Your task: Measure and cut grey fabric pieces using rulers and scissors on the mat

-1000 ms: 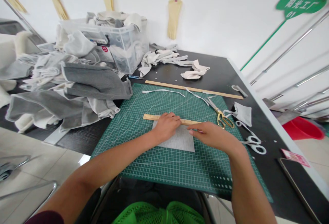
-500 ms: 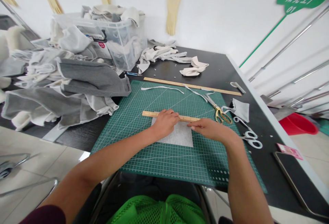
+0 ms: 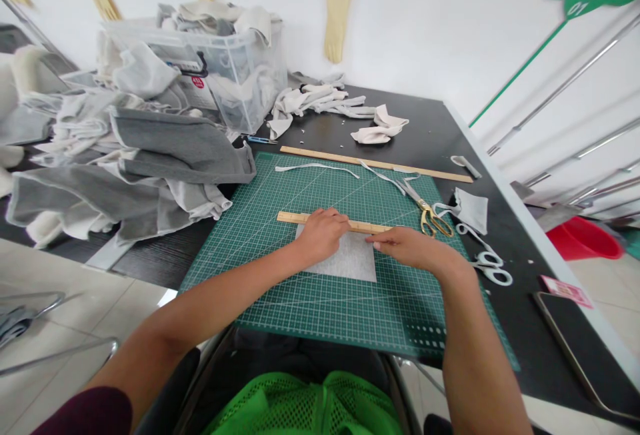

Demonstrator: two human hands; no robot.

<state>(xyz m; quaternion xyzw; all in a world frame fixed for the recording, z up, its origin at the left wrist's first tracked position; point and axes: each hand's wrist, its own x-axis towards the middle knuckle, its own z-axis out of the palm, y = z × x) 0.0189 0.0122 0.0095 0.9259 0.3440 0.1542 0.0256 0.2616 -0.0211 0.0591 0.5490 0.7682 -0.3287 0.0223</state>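
A short wooden ruler (image 3: 287, 216) lies across the far edge of a grey piece of cloth (image 3: 350, 263), on a green cutting mat (image 3: 320, 312). My left hand (image 3: 324, 232) is on the ruler's middle, fingers bent over it and pressing it down. Close to the ruler's right end, my right hand (image 3: 403, 246) has its thumb and forefinger together at the cloth's upper right edge. The exact grip of those fingertips is hard to see. Gold-handled scissors (image 3: 430, 215) lie to the right of the ruler, and thin cloth strips (image 3: 317, 166) rest farther up the mat.
A longer wooden ruler (image 3: 370, 162) crosses the mat's far edge. White-handled scissors (image 3: 490, 265), a small grey cloth pouch (image 3: 471, 210) and a phone (image 3: 583, 348) lie at right. Piled grey cloths (image 3: 185, 145) and a clear plastic box (image 3: 240, 82) fill the left.
The view has shifted slightly. Both hands, the ruler and the cloth stay in nearly the same places on the mat.
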